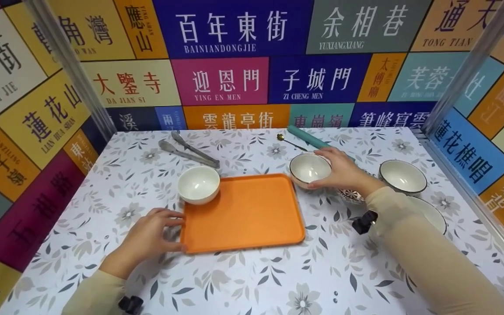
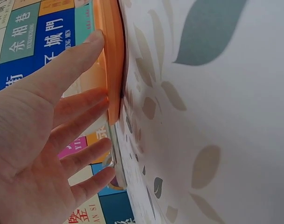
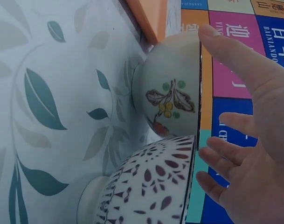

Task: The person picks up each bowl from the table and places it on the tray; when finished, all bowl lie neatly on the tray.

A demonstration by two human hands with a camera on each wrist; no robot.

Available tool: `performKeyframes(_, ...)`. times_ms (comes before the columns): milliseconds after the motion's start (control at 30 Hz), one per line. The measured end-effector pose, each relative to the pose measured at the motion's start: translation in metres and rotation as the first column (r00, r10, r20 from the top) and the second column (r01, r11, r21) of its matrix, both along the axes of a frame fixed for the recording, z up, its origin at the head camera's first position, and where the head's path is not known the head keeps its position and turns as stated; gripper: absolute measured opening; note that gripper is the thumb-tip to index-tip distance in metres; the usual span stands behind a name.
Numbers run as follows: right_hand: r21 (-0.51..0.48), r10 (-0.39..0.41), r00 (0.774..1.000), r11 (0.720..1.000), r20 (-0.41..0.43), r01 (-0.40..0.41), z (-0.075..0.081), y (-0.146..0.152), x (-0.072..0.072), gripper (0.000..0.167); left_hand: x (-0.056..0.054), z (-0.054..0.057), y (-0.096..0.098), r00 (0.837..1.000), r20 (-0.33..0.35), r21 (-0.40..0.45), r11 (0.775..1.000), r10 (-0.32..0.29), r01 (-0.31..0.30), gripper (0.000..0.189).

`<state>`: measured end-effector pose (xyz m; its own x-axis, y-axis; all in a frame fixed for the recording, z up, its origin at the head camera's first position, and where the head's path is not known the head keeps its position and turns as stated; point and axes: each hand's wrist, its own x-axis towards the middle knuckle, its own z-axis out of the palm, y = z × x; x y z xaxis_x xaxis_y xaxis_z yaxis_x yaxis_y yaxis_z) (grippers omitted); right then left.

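My left hand [image 1: 149, 234] is at the left edge of an orange tray [image 1: 243, 214]. In the left wrist view its thumb and fingertips meet the tray's rim [image 2: 114, 60], the fingers spread. My right hand [image 1: 341, 170] reaches over a dark-rimmed bowl [image 1: 309, 168], thumb at the near rim and fingers toward the far side. The right wrist view shows this bowl [image 3: 167, 88] with a fruit-and-leaf print, and the fingers loosely extended. Beside it stands a patterned bowl [image 3: 151, 186], mostly covered by the hand in the head view. A plain white bowl [image 1: 198, 185] overlaps the tray's far left corner.
Metal tongs [image 1: 190, 151] lie behind the white bowl. A small gold-ended spoon [image 1: 291, 141] and a green stick-like thing [image 1: 311, 136] lie at the back. Another dark-rimmed bowl [image 1: 403, 176] stands far right, with a further dish [image 1: 431, 214] partly under the right sleeve. Printed walls enclose the table.
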<state>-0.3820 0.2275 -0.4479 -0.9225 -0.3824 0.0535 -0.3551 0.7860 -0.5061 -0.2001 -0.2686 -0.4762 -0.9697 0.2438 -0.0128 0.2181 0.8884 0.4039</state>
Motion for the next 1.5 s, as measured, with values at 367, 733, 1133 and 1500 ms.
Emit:
performKeyframes(367, -0.014, 0.018, 0.998, 1.0, 0.059, -0.017, -0.005, 0.003, -0.008, 0.115, 0.0, -0.002, -0.001, 0.999, -0.04, 0.007, 1.0, -0.021, 0.021, 0.066)
performKeyframes(733, -0.062, -0.031, 0.999, 0.998, 0.027, 0.033, -0.012, 0.001, -0.01, 0.118, -0.001, -0.002, -0.002, 0.999, -0.048, 0.001, 1.0, -0.021, 0.021, 0.065)
performKeyframes(1133, -0.117, -0.052, 0.998, 0.992, -0.038, 0.047, -0.009, 0.0, 0.004, 0.121, 0.001, -0.003, -0.003, 0.997, -0.08, -0.017, 1.0, -0.013, 0.012, 0.067)
performKeyframes(1500, -0.154, 0.018, 0.999, 0.988, -0.033, -0.023, -0.006, -0.026, 0.036, 0.117, 0.0, -0.006, -0.004, 0.996, -0.086, -0.014, 1.0, 0.0, -0.001, 0.066)
